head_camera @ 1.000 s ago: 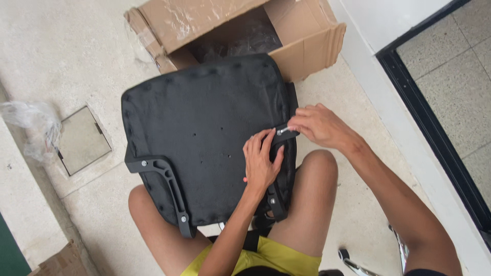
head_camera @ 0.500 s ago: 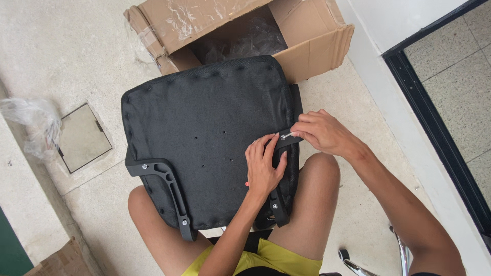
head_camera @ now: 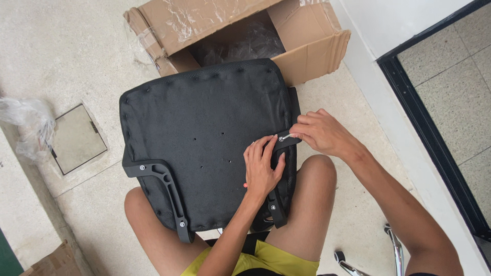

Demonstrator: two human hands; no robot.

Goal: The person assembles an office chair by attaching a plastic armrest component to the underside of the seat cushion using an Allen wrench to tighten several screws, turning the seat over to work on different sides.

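— Two hands on one bracket: where's the seat?

— The black seat (head_camera: 204,143) lies underside up across your knees, its far edge by the cardboard box (head_camera: 240,36) on the floor. Your left hand (head_camera: 263,168) presses the right armrest bracket (head_camera: 280,179) flat; your right hand (head_camera: 322,134) pinches a small metal key (head_camera: 284,137) at its top bolt.

— How do I do it well?

— Keep the bracket pinned so its holes stay lined up, and hold the key straight in the bolt.

— And the seat itself?

— Dark fabric, stapled round the rim; the left armrest bracket (head_camera: 166,186) is already on.
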